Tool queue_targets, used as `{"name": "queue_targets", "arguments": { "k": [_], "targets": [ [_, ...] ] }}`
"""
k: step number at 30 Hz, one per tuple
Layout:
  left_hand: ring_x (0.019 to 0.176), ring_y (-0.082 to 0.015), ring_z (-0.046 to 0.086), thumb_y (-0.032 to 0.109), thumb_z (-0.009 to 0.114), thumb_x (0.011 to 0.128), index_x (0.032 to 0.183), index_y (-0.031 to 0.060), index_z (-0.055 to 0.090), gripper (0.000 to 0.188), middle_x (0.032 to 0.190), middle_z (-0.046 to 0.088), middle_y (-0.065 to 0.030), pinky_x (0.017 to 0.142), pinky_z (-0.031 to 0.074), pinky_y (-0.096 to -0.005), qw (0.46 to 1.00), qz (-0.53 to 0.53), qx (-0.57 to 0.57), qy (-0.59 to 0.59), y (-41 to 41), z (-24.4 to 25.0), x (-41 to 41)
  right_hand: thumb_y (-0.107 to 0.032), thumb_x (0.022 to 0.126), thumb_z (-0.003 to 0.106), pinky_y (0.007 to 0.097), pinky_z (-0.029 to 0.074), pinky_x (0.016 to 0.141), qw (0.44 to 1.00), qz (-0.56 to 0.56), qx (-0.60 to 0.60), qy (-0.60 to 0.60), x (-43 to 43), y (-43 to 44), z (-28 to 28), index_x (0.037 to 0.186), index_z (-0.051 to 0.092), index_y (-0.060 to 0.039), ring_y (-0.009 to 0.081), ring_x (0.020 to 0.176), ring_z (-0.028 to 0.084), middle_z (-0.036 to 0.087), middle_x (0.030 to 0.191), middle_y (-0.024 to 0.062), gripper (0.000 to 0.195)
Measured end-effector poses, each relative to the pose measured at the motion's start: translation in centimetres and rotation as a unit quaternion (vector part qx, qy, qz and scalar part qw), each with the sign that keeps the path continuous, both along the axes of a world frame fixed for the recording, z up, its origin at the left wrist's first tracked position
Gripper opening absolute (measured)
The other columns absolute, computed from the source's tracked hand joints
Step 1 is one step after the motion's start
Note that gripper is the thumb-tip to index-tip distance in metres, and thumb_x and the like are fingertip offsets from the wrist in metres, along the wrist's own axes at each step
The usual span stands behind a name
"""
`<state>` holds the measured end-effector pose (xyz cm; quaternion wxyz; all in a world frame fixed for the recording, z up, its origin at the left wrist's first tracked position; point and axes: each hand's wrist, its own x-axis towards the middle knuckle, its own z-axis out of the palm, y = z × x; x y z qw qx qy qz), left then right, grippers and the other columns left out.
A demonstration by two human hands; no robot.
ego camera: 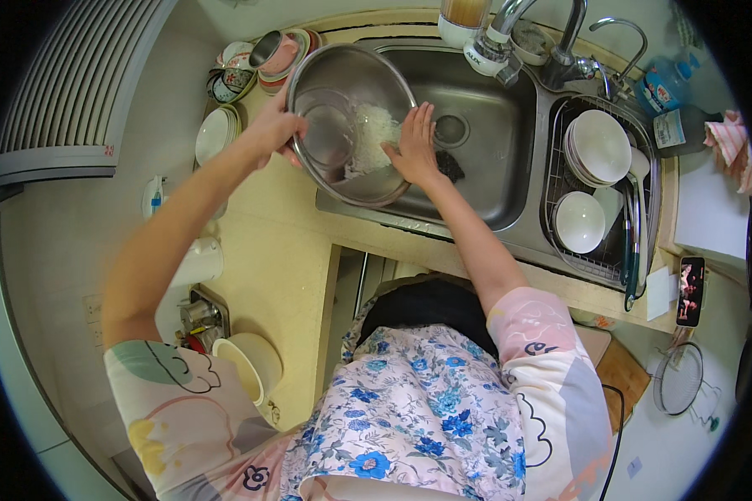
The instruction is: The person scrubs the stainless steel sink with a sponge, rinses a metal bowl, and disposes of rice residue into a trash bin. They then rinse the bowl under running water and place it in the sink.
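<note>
Tilted over the left part of the sink (489,188) is a round stainless steel bowl (376,69). Wet white rice (373,138) has gathered in its right half, and cloudy liquid seems to lie beside it. My left hand (282,131) grips the bowl's left rim, thumb on the near side, the other fingers partly hidden behind the wall. My right hand (417,144) lies flat across the right rim beside the rice. Its fingers are stretched out side by side and the thumb stands apart over the bowl. Below, a dark patch (449,166) lies near the drain (451,129).
Stacked bowls (235,72), a pink mug (274,53) and plates (216,134) stand left of the sink. A faucet with a filter (485,56) juts over it. Right, a wire rack (554,125) holds white bowls (601,147) and utensils. A beige bin (250,363) sits lower left.
</note>
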<state>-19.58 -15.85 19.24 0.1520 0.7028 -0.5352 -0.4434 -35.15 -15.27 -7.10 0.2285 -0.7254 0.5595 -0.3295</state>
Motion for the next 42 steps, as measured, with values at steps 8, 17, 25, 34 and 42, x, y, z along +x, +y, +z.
{"name": "queue_targets", "arguments": {
  "k": [8,17,25,34,42],
  "targets": [
    [0.056,-0.0149,0.057,0.001,0.052,0.064,0.119,0.0072,0.044,0.056,0.079,0.056,-0.0056,0.04,0.053,-0.0283,0.993,0.077,0.025,0.091,2.0,-0.9,3.0,-0.041,0.087,0.05,0.0537,0.006,0.109,0.985,0.117,-0.031,0.123,-2.9,-1.4,2.7,0.135,0.012,0.0149,0.0415,0.136,-0.004,0.001,0.143,0.0331,0.083],
    [0.053,-0.0135,0.057,0.008,0.054,0.067,0.107,0.0017,0.049,0.04,0.071,0.056,-0.005,0.038,0.05,-0.0256,0.986,0.073,0.036,0.142,1.9,-4.8,8.7,-0.049,0.088,0.041,0.046,0.018,0.108,0.904,0.325,0.05,0.272,-3.1,-0.4,7.8,0.115,0.052,0.0061,0.0364,0.121,0.039,0.05,0.115,0.0242,0.062],
    [0.044,-0.0145,0.055,0.003,0.05,0.068,0.109,0.0007,0.048,0.042,0.07,0.056,-0.0054,0.035,0.05,-0.0228,0.968,0.061,0.087,0.228,0.9,-7.7,6.0,-0.005,0.075,0.059,0.0455,0.027,0.108,0.971,0.222,-0.013,0.087,-7.0,0.9,9.1,0.136,0.029,-0.0009,0.0352,0.13,0.03,0.031,0.138,0.0249,0.068],
    [0.047,-0.0158,0.058,0.001,0.048,0.069,0.109,-0.0001,0.048,0.039,0.075,0.058,-0.0077,0.038,0.054,-0.0226,0.953,0.039,0.095,0.284,1.4,-9.6,6.3,0.001,0.071,0.056,0.0461,0.026,0.108,0.973,0.212,0.032,0.084,-5.5,1.7,12.1,0.13,0.039,-0.0044,0.0363,0.124,0.038,0.039,0.132,0.0221,0.062],
    [0.049,-0.0154,0.059,0.001,0.048,0.069,0.113,0.0007,0.047,0.045,0.079,0.058,-0.0072,0.039,0.054,-0.022,0.951,0.043,0.103,0.288,2.0,-10.6,7.7,0.002,0.071,0.055,0.055,0.019,0.108,0.948,0.258,0.031,0.184,-4.7,1.4,12.3,0.134,0.032,-0.0062,0.0334,0.129,0.032,0.04,0.13,0.018,0.068]
  ]
}}
